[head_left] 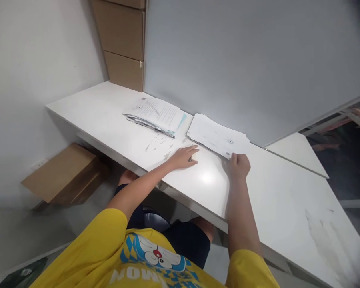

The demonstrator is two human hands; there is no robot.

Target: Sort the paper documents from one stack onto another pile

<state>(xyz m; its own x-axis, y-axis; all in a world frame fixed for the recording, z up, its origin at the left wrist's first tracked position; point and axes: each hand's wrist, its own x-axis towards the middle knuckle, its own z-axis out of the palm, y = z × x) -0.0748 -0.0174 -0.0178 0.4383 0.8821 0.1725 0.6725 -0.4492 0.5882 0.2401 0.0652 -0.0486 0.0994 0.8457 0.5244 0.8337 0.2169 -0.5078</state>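
My left hand (183, 158) rests on the white desk near the middle, its fingers apart and pointing right, below the gap between two paper stacks. My right hand (240, 165) is closed at the near right corner of the right paper stack (217, 135), its fingers pinching the edge of the paper. That stack lies flat with slightly uneven edges. To its left lies another stack (157, 114), with printed text on top and a light blue sheet showing at its right corner.
The white desk (99, 116) runs along a grey panel (228, 64). Stacked cardboard boxes (123, 36) stand at the back left. An open cardboard box (63, 172) sits below the desk at the left. Shelving (348, 120) is at the far right.
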